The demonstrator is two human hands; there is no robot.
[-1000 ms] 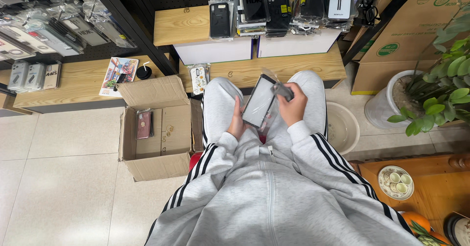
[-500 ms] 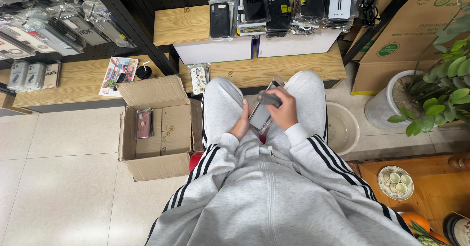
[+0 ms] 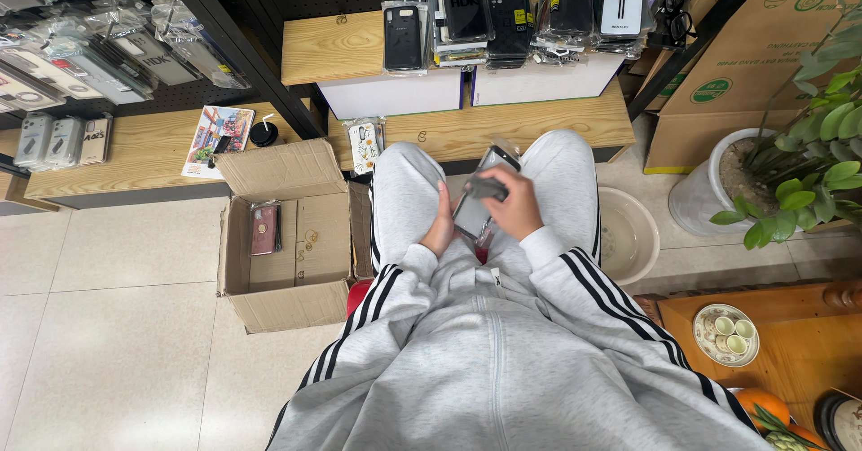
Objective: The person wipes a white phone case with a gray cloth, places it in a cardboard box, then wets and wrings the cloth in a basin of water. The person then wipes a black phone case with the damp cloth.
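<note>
Above lap, phone case (image 3: 476,201) angled up-right.

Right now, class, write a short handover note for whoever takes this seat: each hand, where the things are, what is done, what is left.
Left hand: holds the flat clear-wrapped phone case from below, over the lap.
Right hand: on top of the case, gripping a small dark piece against it; too blurred to tell what that piece is.
Things: open cardboard box on the floor at the left, one reddish packaged case inside. More packaged cases on the wooden shelf ahead.
Done: one case lies in the box.
Left: the case in hand is not in the box.
</note>
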